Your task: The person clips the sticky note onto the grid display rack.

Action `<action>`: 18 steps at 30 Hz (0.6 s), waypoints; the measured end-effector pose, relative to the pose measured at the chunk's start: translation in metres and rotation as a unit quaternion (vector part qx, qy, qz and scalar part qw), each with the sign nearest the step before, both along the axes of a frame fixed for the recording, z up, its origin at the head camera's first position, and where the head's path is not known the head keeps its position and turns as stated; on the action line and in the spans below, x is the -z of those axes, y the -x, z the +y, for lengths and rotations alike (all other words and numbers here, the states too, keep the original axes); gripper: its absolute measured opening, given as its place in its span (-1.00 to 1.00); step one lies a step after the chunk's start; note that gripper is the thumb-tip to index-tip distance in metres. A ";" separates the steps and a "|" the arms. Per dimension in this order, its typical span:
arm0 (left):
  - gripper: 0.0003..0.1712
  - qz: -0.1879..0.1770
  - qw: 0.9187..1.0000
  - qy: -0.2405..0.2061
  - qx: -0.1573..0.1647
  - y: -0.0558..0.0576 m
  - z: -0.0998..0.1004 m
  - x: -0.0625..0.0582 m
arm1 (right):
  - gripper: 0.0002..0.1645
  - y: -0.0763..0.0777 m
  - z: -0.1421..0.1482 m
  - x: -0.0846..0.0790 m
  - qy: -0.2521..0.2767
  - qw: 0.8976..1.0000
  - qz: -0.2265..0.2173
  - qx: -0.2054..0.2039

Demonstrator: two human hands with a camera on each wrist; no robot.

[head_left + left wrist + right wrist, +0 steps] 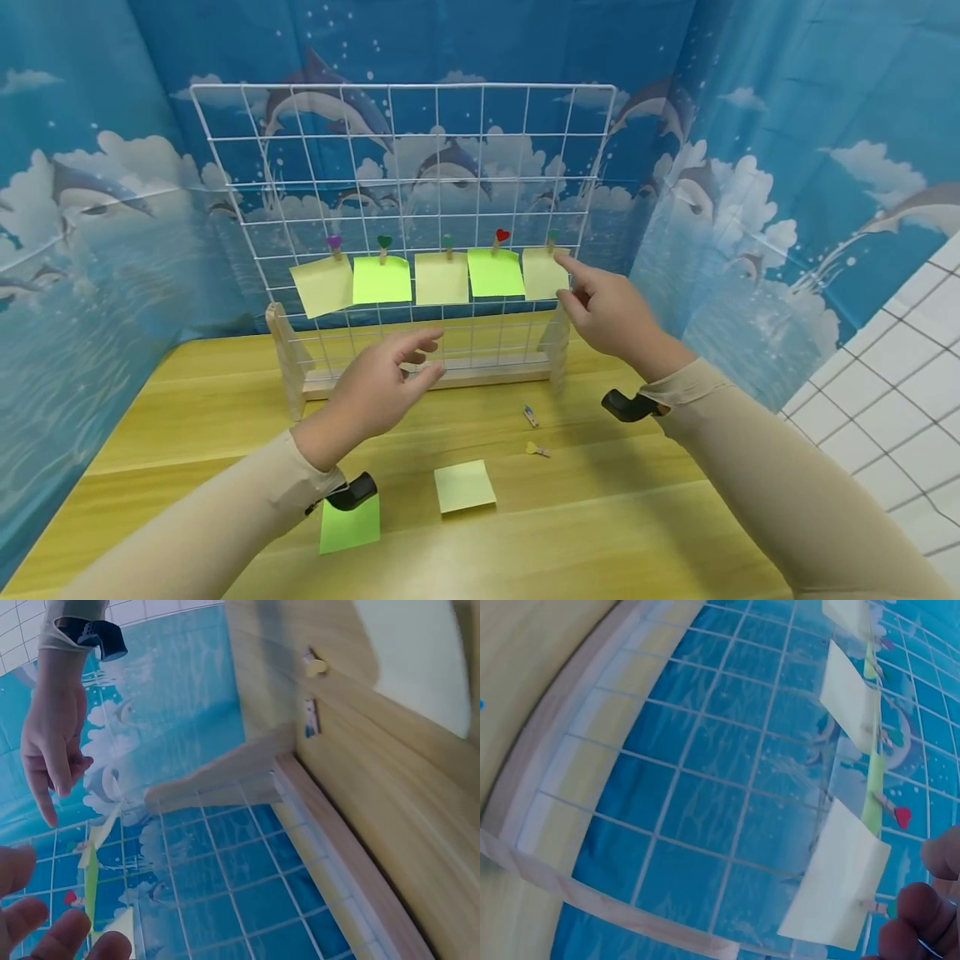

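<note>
A white wire grid (pixel 437 108) bears a row of sticky notes, alternating pale yellow and bright green, each held by a small wooden clothespin. My right hand (pixel 611 312) is at the right end, index finger extended to the upper corner of the rightmost pale note (pixel 542 273). Its fingers are right beside that note's clothespin (pixel 876 907) in the right wrist view, the other fingers loosely bent. My left hand (pixel 378 385) hovers in front of the grid's lower part, fingers relaxed and apart, holding nothing. A red-heart clothespin (pixel 502 236) is on the neighbouring green note (pixel 495 273).
Wooden feet (pixel 283 354) support the grid on the wood-grain table (pixel 225 417). On the table lie a blue clothespin (pixel 531 416), a yellow-heart clothespin (pixel 537 450), a pale yellow sticky note (pixel 465 486) and green sticky note (pixel 350 525), partly under the left wrist. A dolphin-print curtain (pixel 525 42) surrounds it.
</note>
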State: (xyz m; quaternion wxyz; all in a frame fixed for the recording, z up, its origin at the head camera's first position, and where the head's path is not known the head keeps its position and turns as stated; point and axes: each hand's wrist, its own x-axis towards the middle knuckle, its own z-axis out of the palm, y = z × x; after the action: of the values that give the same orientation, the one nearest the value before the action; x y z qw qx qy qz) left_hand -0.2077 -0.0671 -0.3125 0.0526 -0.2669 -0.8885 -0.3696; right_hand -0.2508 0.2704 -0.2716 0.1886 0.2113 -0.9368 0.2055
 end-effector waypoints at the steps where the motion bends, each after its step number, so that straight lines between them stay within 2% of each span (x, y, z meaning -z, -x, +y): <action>1: -0.39 0.000 1.000 0.006 0.003 -0.002 -0.005 0.002 | -0.34 -0.002 -0.001 0.003 -0.002 1.000 -0.004 -0.006; 8: -0.30 0.004 0.998 0.067 -0.002 -0.015 -0.043 0.019 | -0.38 -0.012 -0.007 0.028 -0.023 0.998 -0.042 -0.041; 18: -0.16 -0.026 0.993 0.116 -0.020 -0.030 -0.085 0.050 | -0.41 -0.014 -0.010 0.069 -0.065 0.992 -0.085 -0.064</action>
State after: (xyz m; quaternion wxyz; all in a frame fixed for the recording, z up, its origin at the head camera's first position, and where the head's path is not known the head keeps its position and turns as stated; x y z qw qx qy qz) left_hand -0.1779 -0.1520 -0.3623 0.0053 -0.2432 -0.9318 -0.2694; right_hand -0.2370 0.2605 -0.3410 0.0803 0.2646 -0.9453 0.1731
